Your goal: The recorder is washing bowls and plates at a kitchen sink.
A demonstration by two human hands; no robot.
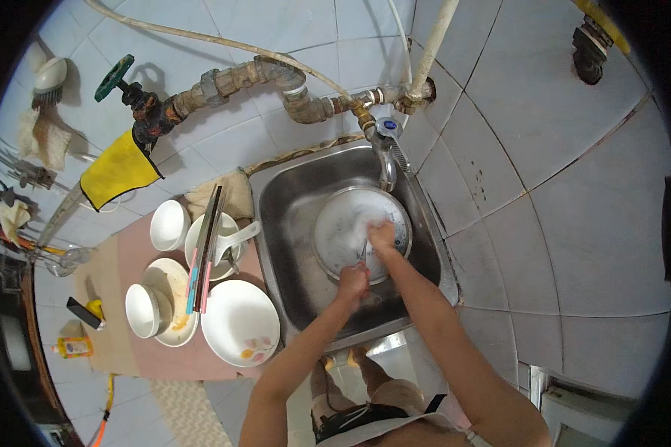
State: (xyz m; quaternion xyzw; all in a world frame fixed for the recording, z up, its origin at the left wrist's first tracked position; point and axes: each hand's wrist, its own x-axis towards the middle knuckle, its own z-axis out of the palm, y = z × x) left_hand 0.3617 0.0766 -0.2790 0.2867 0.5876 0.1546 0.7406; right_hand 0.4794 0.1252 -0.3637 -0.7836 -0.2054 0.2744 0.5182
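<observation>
A round metal basin (335, 223) of soapy, foamy water sits in the stainless steel sink (291, 285). Over its near rim, my left hand (355, 281) grips the lower end of a slim metal utensil (363, 252), whose kind is not clear. My right hand (381, 234) is closed about the utensil's upper end, above the foam. A blurred white patch by those fingers may be suds or a cloth. The metal faucet (387, 162) hangs over the basin's far edge.
Left of the sink, a pinkish mat holds a white plate (240, 318), a food-stained dish (182, 302), bowls (169, 225) and chopsticks (204, 251) lying across them. A white spoon (240, 240) juts toward the sink rim. Pipes with a green valve wheel (114, 78) run along the tiled wall.
</observation>
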